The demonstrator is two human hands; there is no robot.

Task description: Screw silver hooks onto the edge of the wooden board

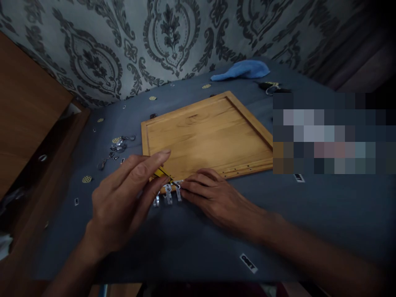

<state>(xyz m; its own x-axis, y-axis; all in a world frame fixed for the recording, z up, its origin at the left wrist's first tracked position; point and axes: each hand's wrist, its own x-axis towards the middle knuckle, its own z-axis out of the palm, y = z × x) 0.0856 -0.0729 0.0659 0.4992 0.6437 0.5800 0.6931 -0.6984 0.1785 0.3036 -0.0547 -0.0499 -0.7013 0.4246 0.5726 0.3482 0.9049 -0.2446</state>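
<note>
Along the near edge of the wooden panel point(198, 142), which lies on blue cloth point(278, 231), the left grip point(122, 198) pinches a screwdriver point(160, 171) over metal fittings point(168, 194). Whether the right grip point(216, 198) pinches them, I cannot tell. Leftward, a dark recess point(34, 177) holds something pale point(4, 245), blurred.

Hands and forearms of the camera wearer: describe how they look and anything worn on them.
The left hand and right hand are both ungloved, with no ring, watch or bracelet showing. The forearms are bare, without sleeves or clear markings in view. Toward the picture's edge, the right one fades into shadow, so fine detail there can't be made out.
</note>
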